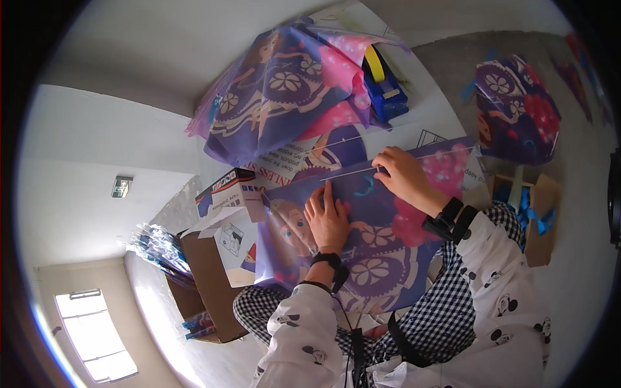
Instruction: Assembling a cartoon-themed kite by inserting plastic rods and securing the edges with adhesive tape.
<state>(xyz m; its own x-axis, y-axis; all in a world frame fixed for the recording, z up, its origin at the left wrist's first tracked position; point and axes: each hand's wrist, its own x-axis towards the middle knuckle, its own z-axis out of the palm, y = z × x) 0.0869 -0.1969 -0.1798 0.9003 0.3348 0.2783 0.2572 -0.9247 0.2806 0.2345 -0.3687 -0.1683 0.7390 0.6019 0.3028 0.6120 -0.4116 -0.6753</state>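
Note:
A purple and pink printed plastic sheet (pixel 381 258) with a cartoon princess lies across the near side of the table and hangs over my lap. My left hand (pixel 326 223) rests flat on it, fingers apart, one fingertip reaching close to the upper edge. At that edge, where a thin pale strip runs along the sheet, my right hand (pixel 404 174) has its fingers bent together. A small dark bit shows at its fingertips, too small to name. Beyond the hands, part of another printed sheet (pixel 339 147) lies on the white tabletop.
More printed sheets (pixel 278 90) are heaped at the far side, beside a blue tape dispenser (pixel 386 97) with yellow tape. A small printed carton (pixel 229 194) stands left; an open cardboard box (pixel 210 278) is below it. On the right are a printed bundle (pixel 517 110) and a box (pixel 542 226) holding blue pieces.

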